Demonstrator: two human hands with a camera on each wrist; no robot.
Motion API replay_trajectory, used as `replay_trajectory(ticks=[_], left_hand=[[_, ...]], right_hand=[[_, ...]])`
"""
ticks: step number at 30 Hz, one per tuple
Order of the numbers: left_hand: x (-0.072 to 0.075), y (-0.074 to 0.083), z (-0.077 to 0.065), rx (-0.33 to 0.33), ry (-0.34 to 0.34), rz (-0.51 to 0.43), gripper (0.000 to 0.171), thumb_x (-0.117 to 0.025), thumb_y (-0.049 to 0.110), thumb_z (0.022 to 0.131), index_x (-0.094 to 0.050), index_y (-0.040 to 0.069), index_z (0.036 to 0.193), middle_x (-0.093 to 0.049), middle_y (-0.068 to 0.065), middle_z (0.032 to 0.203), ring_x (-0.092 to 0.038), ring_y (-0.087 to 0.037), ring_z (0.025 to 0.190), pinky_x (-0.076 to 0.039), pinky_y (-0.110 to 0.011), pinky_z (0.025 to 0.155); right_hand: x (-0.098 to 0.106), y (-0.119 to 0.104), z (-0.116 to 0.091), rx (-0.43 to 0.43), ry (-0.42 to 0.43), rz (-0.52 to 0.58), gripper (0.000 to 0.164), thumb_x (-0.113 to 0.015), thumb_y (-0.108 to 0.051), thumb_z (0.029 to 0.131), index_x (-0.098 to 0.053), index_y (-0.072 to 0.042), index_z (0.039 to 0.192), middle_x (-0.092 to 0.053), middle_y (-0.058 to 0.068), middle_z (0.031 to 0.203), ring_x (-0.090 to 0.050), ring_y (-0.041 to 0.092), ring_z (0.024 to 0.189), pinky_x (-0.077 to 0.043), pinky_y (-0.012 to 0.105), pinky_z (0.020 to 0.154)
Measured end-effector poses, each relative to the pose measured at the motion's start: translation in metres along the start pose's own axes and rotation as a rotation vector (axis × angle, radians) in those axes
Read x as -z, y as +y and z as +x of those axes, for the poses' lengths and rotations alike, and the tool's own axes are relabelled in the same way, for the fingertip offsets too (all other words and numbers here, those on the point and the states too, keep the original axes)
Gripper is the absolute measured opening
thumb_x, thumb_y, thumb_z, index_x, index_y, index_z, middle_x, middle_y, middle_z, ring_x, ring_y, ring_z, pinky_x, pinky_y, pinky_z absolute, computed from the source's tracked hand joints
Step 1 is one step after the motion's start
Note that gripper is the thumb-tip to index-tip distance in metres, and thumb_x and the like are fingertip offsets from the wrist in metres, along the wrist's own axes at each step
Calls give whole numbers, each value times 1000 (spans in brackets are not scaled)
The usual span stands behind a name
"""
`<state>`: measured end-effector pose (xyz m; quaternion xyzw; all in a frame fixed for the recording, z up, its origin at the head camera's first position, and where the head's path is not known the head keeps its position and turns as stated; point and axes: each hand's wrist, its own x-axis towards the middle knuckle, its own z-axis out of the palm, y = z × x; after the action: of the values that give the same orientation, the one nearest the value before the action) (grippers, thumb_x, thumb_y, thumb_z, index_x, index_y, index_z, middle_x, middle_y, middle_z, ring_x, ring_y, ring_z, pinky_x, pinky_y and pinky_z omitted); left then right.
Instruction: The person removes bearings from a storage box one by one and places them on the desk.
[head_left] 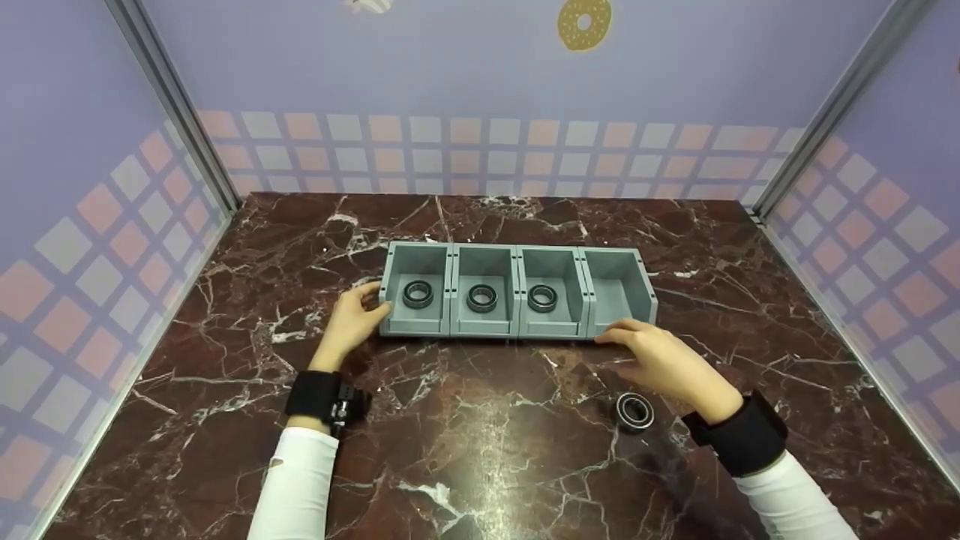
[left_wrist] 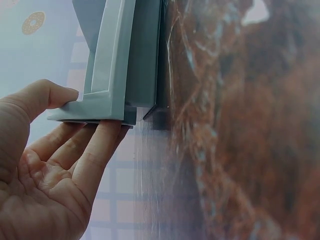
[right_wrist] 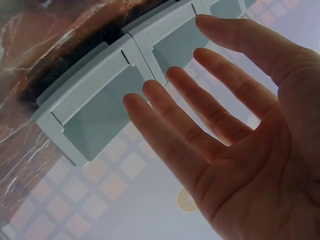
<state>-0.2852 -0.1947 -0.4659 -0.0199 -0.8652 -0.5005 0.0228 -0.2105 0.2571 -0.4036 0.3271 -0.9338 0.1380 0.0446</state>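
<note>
A row of several joined grey storage bins point(head_left: 484, 328) lies on the table. My left hand point(head_left: 351, 315) grips the left end wall of the row; the left wrist view shows the thumb point(left_wrist: 60, 93) inside the wall and fingers outside. Beside the front of the rightmost bin point(head_left: 615, 300), my right hand point(head_left: 664, 361) holds nothing, its fingers point(right_wrist: 170, 125) extended and spread in the right wrist view. Black-and-silver ball bearings sit one each in the left bin point(head_left: 418, 304), the second point(head_left: 481, 308) and the third point(head_left: 541, 307). Another bearing point(head_left: 622, 417) lies near my right wrist.
The dark red marble-patterned table point(head_left: 480, 450) runs back to a purple wall point(head_left: 480, 67) with a checked band. Side panels point(head_left: 67, 225) with metal corner posts point(head_left: 180, 105) enclose it on the left and right.
</note>
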Motion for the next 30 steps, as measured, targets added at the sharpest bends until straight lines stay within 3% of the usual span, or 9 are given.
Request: replay_trajectory(ticks=[16, 30], left_hand=[[1, 2, -1, 15, -19, 15, 53, -59, 9, 100, -46, -10, 148, -53, -35, 147, -53, -46, 139, -46, -52, 118], [0, 1, -1, 3, 3, 7, 50, -59, 7, 99, -50, -11, 145, -58, -34, 142, -57, -45, 135, -47, -52, 116]], right_hand=[[13, 2, 28, -2, 17, 36, 42, -77, 1, 84, -69, 0, 126, -69, 18, 125, -69, 37, 114, -59, 50, 95], [24, 4, 61, -6, -9, 65, 42, -75, -4, 89, -67, 1, 130, -67, 21, 130, -67, 40, 118, -57, 52, 98]])
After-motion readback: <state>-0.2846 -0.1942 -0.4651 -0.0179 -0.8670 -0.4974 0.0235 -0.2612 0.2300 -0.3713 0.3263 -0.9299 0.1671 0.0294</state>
